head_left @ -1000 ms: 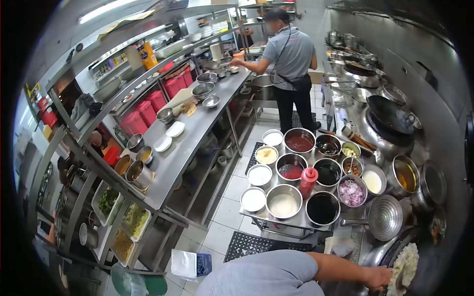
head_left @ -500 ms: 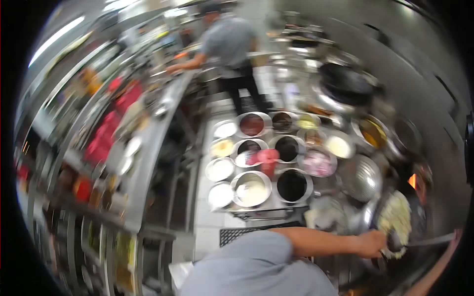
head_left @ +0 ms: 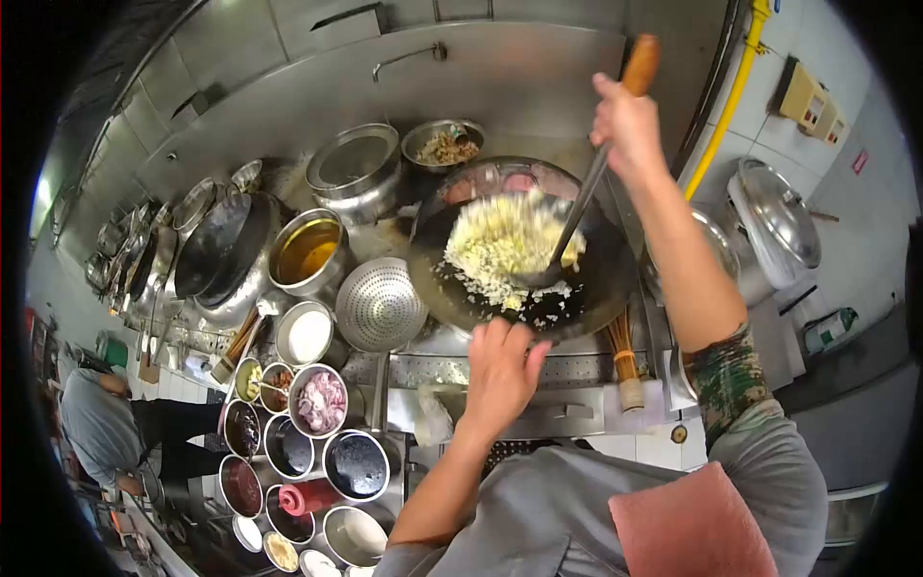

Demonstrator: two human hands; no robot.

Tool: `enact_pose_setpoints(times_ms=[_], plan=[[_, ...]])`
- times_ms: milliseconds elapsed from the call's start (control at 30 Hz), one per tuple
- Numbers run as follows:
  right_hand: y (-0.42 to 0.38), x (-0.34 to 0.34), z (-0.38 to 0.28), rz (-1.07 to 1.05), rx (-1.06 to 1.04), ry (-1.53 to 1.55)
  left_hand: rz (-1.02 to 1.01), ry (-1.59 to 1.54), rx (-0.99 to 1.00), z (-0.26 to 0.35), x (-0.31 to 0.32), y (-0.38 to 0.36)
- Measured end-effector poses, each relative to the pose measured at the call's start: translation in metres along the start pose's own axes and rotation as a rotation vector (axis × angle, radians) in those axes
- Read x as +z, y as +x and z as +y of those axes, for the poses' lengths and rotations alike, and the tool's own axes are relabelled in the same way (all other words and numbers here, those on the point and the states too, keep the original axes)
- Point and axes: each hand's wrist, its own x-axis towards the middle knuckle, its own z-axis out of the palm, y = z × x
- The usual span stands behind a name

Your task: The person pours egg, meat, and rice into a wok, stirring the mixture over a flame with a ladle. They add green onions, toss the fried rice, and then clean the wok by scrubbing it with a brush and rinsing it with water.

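My right hand [head_left: 625,130] is wrapped round the shaft of a long ladle [head_left: 583,197], below its wooden grip. The ladle's bowl sits down in a big black wok [head_left: 601,274], against a heap of pale yellow and white chopped food [head_left: 505,240]. That food is smeared by motion at its top, and small bits lie scattered over the near side of the wok. My left hand [head_left: 503,370] is at the wok's near rim, fingers closed over the edge; a cloth or handle under them cannot be made out.
Left of the wok lie a perforated strainer [head_left: 382,304] and a pot of amber liquid [head_left: 308,252]. Several seasoning containers, one with chopped onion [head_left: 320,402], stand at lower left. A bamboo brush [head_left: 627,370] is at right. A co-worker [head_left: 101,423] stands far left.
My view has swung right, from the aisle and seasoning containers round to the wok. The earlier frame is blurred; both hands and the ladle now show clearly at the wok.
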Motion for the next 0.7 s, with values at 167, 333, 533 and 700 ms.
enact_pose_setpoints(times_ms=[167, 333, 533, 700], plan=[[-0.008, 0.030, 0.034, -0.018, -0.099, -0.159, -0.075, 0.114, -0.027, -0.064, 0.066, -0.048], [0.012, 0.005, 0.001, -0.169, -0.022, 0.032, -0.027, 0.032, -0.012, -0.027, 0.016, -0.045], [0.027, -0.020, -0.008, -0.169, -0.149, 0.148, -0.015, 0.065, -0.042, -0.068, 0.048, 0.018], [0.055, -0.021, 0.079, -0.390, 0.043, 0.246, -0.055, 0.073, -0.042, -0.072, 0.060, 0.024]])
